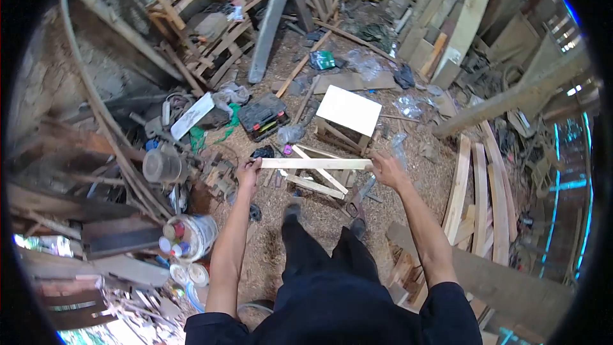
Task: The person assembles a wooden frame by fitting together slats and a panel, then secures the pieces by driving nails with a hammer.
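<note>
A pale wooden strip (313, 163) runs level in front of me, held at both ends. My left hand (248, 171) is closed round its left end, and my right hand (387, 169) grips the right end. Below the strip, a small wooden frame (317, 186) with a diagonal piece rests on the ground, partly covered by the strip. Just beyond it stands a low stool-like piece with a white top (349, 110). A handsaw (355, 204) lies by my right foot, below my right hand.
An open black toolbox (263, 117) sits ahead on the left. A bucket of cans (191, 236) stands left of my legs. Curved planks (480, 191) lie on the right, and a slanting post (511, 99) crosses the upper right. Wood shavings and plastic bags litter the floor.
</note>
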A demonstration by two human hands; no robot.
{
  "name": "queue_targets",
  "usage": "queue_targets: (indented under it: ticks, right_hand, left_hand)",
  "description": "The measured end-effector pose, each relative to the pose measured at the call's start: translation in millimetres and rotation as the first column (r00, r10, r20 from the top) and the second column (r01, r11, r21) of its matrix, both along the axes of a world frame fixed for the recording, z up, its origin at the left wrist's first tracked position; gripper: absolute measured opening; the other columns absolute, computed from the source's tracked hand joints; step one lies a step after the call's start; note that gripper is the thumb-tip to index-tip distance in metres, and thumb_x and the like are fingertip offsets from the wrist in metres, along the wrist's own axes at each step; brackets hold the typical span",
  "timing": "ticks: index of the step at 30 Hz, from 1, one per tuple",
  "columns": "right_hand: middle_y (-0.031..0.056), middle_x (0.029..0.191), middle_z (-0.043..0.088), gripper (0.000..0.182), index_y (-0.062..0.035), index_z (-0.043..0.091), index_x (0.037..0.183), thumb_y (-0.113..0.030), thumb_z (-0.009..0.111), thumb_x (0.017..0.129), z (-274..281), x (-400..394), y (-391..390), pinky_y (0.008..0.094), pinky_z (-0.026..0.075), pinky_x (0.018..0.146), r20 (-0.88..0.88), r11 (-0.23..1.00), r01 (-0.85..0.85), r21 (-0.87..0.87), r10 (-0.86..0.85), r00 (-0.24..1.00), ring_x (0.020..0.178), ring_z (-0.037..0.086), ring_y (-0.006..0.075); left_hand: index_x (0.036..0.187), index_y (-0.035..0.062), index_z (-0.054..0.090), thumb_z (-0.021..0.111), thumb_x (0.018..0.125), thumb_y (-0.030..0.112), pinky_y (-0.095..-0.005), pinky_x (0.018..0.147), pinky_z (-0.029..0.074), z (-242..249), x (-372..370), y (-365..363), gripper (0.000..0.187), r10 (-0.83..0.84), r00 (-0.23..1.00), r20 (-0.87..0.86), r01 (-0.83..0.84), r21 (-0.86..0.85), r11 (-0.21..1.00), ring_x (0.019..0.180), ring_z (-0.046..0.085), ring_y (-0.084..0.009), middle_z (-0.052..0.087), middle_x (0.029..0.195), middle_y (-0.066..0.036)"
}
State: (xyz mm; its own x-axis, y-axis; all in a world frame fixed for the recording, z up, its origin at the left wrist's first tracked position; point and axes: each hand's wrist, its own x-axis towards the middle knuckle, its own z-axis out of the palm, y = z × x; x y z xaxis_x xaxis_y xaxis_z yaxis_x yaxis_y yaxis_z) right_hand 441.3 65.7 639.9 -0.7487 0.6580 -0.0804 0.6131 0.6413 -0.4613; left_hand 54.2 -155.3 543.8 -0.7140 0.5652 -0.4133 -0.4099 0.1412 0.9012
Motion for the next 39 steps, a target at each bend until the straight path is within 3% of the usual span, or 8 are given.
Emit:
queue_targets:
  ticks: [10,16,18,20,23,32,35,39]
  right_hand:
    - [0.0182,0.100,0.057,0.031,-0.0099,0.059,0.109,-0.022,0.064,0.082,-94,1,-100,0.0458,0.047,0.079,0.085,0.980,0.179,-0.082,-0.172,0.981,0.098,0.054,0.0386]
    - [0.0145,0.103,0.057,0.023,-0.0080,0.058,0.102,-0.012,0.061,0.080,-229,15,-146,0.0467,0.047,0.078,0.159,0.967,0.209,-0.146,-0.186,0.970,0.100,0.053,0.0384]
    - [0.0141,0.102,0.058,0.023,-0.0083,0.059,0.102,-0.009,0.059,0.079,-270,16,-157,0.0459,0.048,0.076,0.154,0.973,0.204,0.111,-0.220,0.963,0.097,0.054,0.0383]
    - [0.0140,0.103,0.059,0.023,-0.0084,0.059,0.102,-0.009,0.059,0.080,-311,19,-171,0.0463,0.048,0.077,0.177,0.961,0.278,0.017,-0.276,0.945,0.097,0.054,0.0385]
    - [0.0134,0.106,0.059,0.025,-0.0090,0.060,0.106,-0.010,0.058,0.081,-364,17,-169,0.0480,0.045,0.085,0.220,0.926,0.368,-0.087,-0.342,0.914,0.102,0.055,0.0364]
    - [0.0196,0.108,0.057,0.033,-0.0047,0.057,0.109,-0.008,0.064,0.077,-485,20,-134,0.0466,0.045,0.089,0.160,0.896,0.434,-0.099,-0.416,0.895,0.103,0.054,0.0383]
    - [0.0207,0.109,0.055,0.033,-0.0038,0.057,0.109,-0.006,0.065,0.076,-498,15,-127,0.0454,0.047,0.086,0.121,0.866,0.483,-0.133,-0.469,0.875,0.100,0.055,0.0400]
    - [0.0205,0.110,0.055,0.036,-0.0050,0.059,0.111,-0.007,0.068,0.076,-524,11,-136,0.0459,0.048,0.084,0.112,0.825,0.544,-0.153,-0.532,0.839,0.097,0.057,0.0410]
  left_hand:
    - [0.100,0.0029,0.061,0.068,0.082,0.007,-0.0239,0.057,0.049,-104,-51,17,0.020,-0.433,0.901,0.006,0.415,-0.301,0.859,0.069,0.060,-0.0118,0.063,0.080,-0.003]
    - [0.098,-0.0001,0.063,0.070,0.078,0.004,-0.0242,0.061,0.051,-188,-39,5,0.022,-0.471,0.882,-0.001,0.443,-0.334,0.832,0.070,0.060,-0.0120,0.064,0.081,-0.006]
    - [0.099,-0.0007,0.063,0.071,0.075,0.001,-0.0274,0.067,0.052,-229,-33,-7,0.026,-0.494,0.869,-0.023,0.438,-0.429,0.790,0.079,0.061,-0.0140,0.063,0.087,-0.008]
    - [0.102,0.0012,0.063,0.073,0.070,-0.002,-0.0306,0.073,0.051,-271,-32,-15,0.034,-0.598,0.789,-0.138,0.464,-0.505,0.728,0.083,0.061,-0.0177,0.063,0.092,-0.010]
    - [0.108,0.0042,0.062,0.071,0.068,-0.003,-0.0339,0.077,0.051,-336,-34,-24,0.041,-0.805,0.390,-0.446,0.670,-0.462,0.581,0.094,0.060,-0.0295,0.057,0.102,-0.016]
    - [0.107,0.0024,0.062,0.064,0.072,-0.009,-0.0369,0.080,0.051,-421,-32,29,0.036,-0.793,0.233,-0.563,0.577,-0.577,0.578,0.098,0.057,-0.0305,0.048,0.116,-0.016]
    - [0.106,-0.0001,0.062,0.062,0.069,-0.005,-0.0364,0.086,0.048,-439,-25,38,0.037,-0.704,0.518,-0.486,0.495,-0.501,0.710,0.102,0.057,-0.0287,0.053,0.108,-0.018]
    - [0.112,0.0004,0.062,0.064,0.074,0.005,-0.0327,0.081,0.047,-466,-29,38,0.038,-0.708,0.634,-0.311,0.510,-0.521,0.685,0.092,0.060,-0.0233,0.061,0.106,-0.016]
